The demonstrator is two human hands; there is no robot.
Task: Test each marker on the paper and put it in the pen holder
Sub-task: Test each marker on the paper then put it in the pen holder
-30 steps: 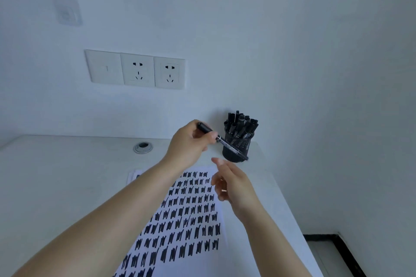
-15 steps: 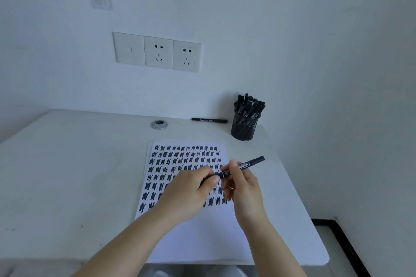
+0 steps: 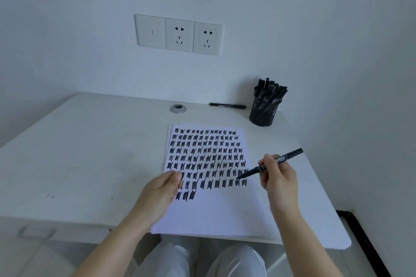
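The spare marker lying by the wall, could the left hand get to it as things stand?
Probably yes. The left hand rests on the paper, and bare desk lies between it and the spare marker, with nothing in between. It may hold a cap, though.

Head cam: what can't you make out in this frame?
- Left hand: whether it holds the marker's cap; curled fingers hide the palm.
- Marker tip: touching the paper or just above, unclear at this angle.
- Pen holder: marker count inside; they overlap, and the mesh wall hides their lower ends.
- Loose marker by the wall: label print too small.
- Right hand: grip side faces away.
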